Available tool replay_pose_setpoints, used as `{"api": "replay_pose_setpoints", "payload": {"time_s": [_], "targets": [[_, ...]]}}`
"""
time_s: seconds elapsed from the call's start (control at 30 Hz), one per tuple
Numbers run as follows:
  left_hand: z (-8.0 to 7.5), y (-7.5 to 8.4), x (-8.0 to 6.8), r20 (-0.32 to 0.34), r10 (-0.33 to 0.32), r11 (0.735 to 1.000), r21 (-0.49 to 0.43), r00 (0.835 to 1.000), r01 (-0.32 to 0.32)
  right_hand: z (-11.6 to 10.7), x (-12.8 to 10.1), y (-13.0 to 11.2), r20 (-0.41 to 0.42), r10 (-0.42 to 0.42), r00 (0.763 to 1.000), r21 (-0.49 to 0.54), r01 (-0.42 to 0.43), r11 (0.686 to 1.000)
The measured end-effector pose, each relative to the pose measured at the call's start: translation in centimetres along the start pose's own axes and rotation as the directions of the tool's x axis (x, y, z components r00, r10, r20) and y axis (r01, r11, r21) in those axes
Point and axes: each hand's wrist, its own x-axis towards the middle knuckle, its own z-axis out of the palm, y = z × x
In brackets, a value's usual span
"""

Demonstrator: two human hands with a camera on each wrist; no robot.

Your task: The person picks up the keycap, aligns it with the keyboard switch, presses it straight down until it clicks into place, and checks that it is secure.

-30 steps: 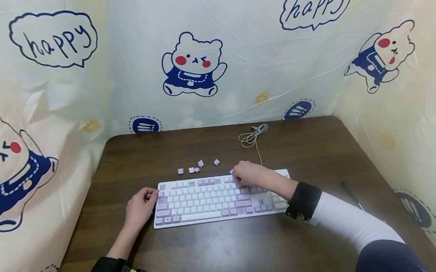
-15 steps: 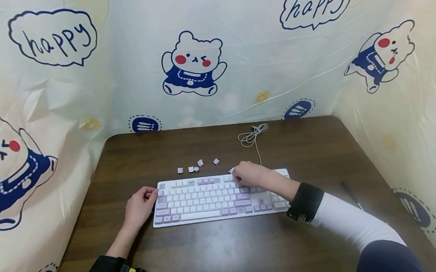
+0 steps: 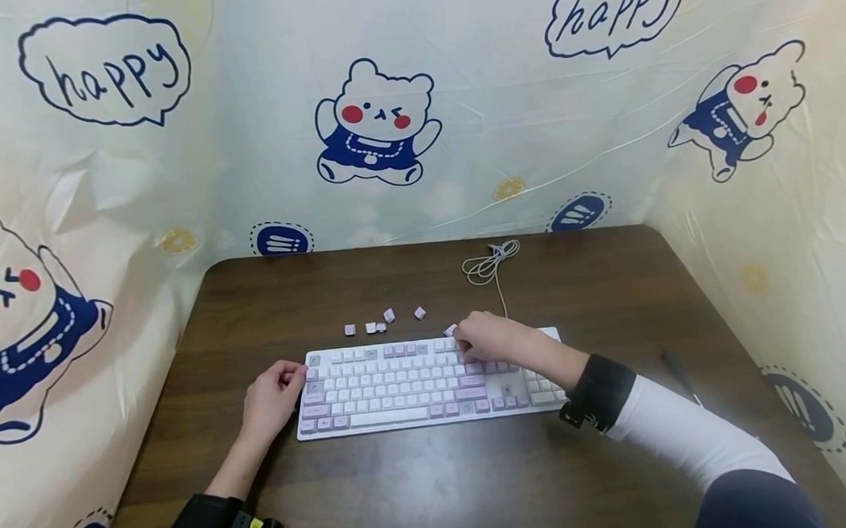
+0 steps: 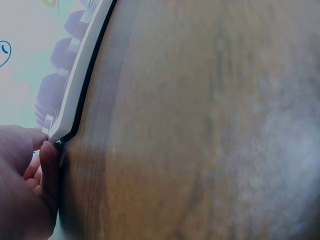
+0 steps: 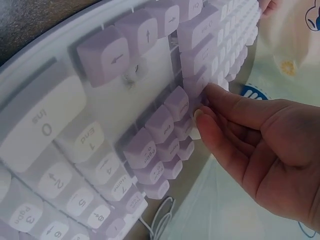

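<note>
A white and lilac keyboard lies on the brown table. My left hand pinches its left edge between thumb and fingers; the left wrist view shows the grip at the frame corner. Over the upper right of the main key block, my right hand pinches a lilac keycap with thumb and index finger. The fingers partly hide that keycap. Just behind the right hand lies a loose keycap. A bare switch shows by the arrow keys.
Several loose keycaps lie behind the keyboard. A bundled white cable sits farther back. On the right lies a thin dark-handled tool. A printed curtain surrounds the table's back and sides.
The right forearm has shifted very slightly to the right while its fingers stay at the same keys. The left hand and the keyboard look still.
</note>
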Motion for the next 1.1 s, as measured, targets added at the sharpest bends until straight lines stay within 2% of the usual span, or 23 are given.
{"api": "replay_pose_setpoints", "payload": {"time_s": [0.17,0.5,1.1], "targets": [[-0.1,0.1,0.0,0.0,-0.002,1.0,0.001,1.0,0.002,-0.4,-0.3,0.6,-0.003,-0.015,1.0,0.04,0.015,0.999],[-0.1,0.1,0.0,-0.001,0.002,1.0,0.001,1.0,-0.002,-2.5,-1.1,2.6,-0.07,0.008,0.998,0.095,-0.002,0.995],[0.0,-0.1,0.2,0.004,-0.002,1.0,-0.005,1.0,0.002,-2.5,-1.0,4.2,-0.061,0.055,0.997,0.104,-0.048,0.993]]}}
